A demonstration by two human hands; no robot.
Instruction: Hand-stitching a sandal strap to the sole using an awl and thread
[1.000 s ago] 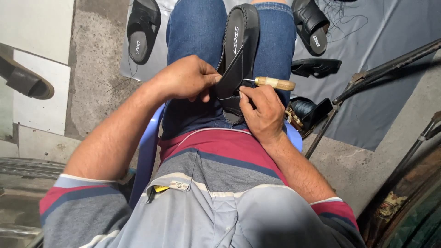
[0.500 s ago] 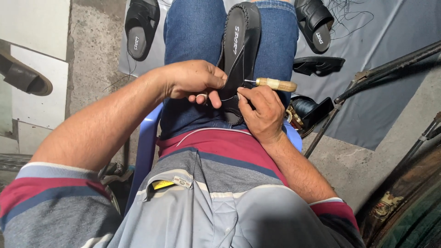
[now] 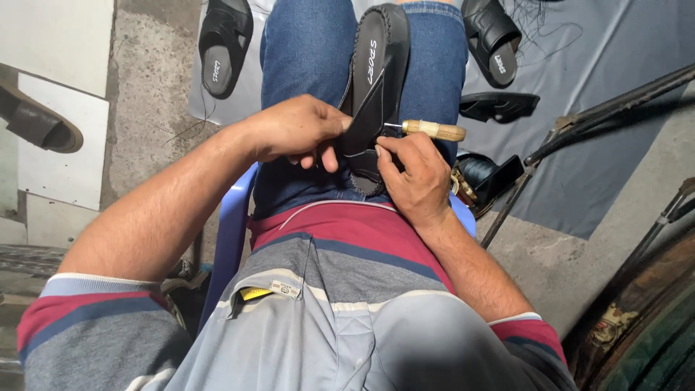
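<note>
While gripping: left hand (image 3: 300, 130) closed on black leather slip-on sandal (image 3: 376, 87) across the lap.
Right hand (image 3: 414, 174): fingers pinching wooden-handled awl (image 3: 433, 130) at sandal's right edge.
Sandal's left: loose black sandal (image 3: 223, 45) on grey sheet (image 3: 615, 43).

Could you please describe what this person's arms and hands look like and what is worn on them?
Both arms are bare from above the elbow down. Each short sleeve is striped in grey, maroon and pale blue-grey. The left hand and the right hand wear no gloves, and no rings, watch or bracelets are visible.
</note>
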